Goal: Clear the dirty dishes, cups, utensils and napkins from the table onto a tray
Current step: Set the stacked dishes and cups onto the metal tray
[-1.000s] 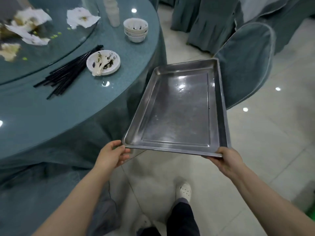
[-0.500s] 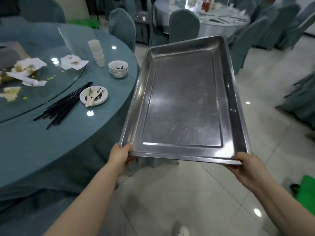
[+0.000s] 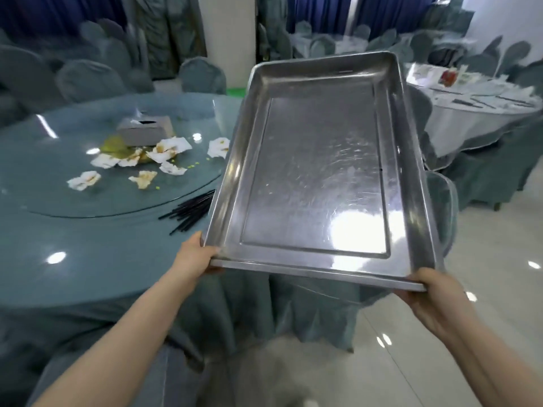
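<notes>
I hold an empty steel tray (image 3: pixel 411 160) in the air, tilted up, beside the right edge of the round table (image 3: pixel 88 259). My left hand (image 3: pixel 194 257) grips its near left corner and my right hand (image 3: pixel 429 298) grips its near right corner. On the table's glass turntable (image 3: pixel 58 183) lie several crumpled, stained napkins (image 3: pixel 169 148) and food scraps next to a grey tissue box (image 3: pixel 144 130). A bundle of black chopsticks (image 3: pixel 191 211) lies by the tray's left side, partly hidden behind it. The tray hides whatever stands further right on the table.
Covered chairs ring the table, one (image 3: pixel 443 207) right behind the tray. A white pillar (image 3: pixel 229 39) stands at the back. Another set table (image 3: pixel 476 110) is at the right. Shiny tiled floor (image 3: pixel 440 362) lies below and to the right.
The tray has been lifted higher and my view has tipped up and turned left. The small plate and stacked bowls seen earlier are now hidden behind the tray.
</notes>
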A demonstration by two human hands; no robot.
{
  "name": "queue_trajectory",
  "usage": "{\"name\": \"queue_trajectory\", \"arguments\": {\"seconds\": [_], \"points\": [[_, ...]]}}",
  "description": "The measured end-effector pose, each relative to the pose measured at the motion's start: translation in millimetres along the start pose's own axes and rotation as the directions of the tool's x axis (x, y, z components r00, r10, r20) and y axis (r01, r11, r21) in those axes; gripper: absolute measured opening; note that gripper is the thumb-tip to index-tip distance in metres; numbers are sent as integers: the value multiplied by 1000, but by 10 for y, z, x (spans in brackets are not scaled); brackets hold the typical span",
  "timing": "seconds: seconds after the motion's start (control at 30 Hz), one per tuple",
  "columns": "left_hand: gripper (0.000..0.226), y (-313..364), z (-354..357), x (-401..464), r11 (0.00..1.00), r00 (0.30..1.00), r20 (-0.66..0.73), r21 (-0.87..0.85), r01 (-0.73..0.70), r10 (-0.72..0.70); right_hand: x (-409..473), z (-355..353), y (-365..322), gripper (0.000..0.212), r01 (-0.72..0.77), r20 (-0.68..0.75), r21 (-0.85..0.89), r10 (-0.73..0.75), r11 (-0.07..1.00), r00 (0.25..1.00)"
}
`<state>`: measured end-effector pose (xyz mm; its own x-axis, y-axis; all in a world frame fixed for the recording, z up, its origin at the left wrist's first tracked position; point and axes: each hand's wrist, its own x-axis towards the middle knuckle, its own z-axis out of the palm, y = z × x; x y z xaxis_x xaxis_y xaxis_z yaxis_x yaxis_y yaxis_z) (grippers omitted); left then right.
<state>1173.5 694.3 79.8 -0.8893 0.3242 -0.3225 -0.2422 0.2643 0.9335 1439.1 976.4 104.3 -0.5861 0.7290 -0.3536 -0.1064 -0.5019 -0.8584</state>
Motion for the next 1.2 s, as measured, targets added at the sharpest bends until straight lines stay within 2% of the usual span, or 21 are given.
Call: {"name": "queue_trajectory", "arguments": {"seconds": [0.07, 0.17, 0.37, 0.47, 0.57, 0.67, 0.83, 0.97, 1.03, 1.2], "points": [[27, 107, -192, 45, 999, 997, -75, -29, -30, 28, 229, 268, -15, 15, -41, 53, -32, 42, 999, 998], [30, 204, -441, 80, 996, 977, -204, -54, -66, 54, 608, 670, -33, 15, -84, 170, -76, 95, 994, 981], [28, 98, -862, 55, 984, 880, -474, -140, -110, 31, 1364, 1544, -47, 19, -163, 413, -219, 242, 962, 878], [26, -96, -1061, -104, 983, 792, -611, -142, -118, 7, 1570, 2039, 56, 16, -139, 504, -331, 299, 933, 810], [29, -250, -1297, -312, 991, 646, -763, -97, -90, -16, 1644, 2617, 254, 13, -141, 580, -416, 382, 898, 720], [40, -365, -1514, -508, 991, 521, -852, -114, -69, -61, 1577, 3149, 512, 22, -137, 650, -468, 445, 873, 617], [33, -636, -1934, -748, 971, 372, -909, -227, -70, -185, 1374, 3946, 1028, 22, -118, 682, -572, 551, 812, 482], [39, -945, -2384, -899, 966, 294, -926, -257, -35, -236, 1142, 4560, 1462, 28, -110, 690, -615, 601, 781, 404], [39, -1079, -2584, -950, 960, 265, -927, -281, -24, -264, 1022, 4803, 1671, 22, -88, 699, -636, 621, 767, 355], [31, -1334, -2894, -1024, 944, 181, -928, -329, 13, -326, 877, 5251, 2190, 16, -62, 649, -713, 691, 698, 318]]}}
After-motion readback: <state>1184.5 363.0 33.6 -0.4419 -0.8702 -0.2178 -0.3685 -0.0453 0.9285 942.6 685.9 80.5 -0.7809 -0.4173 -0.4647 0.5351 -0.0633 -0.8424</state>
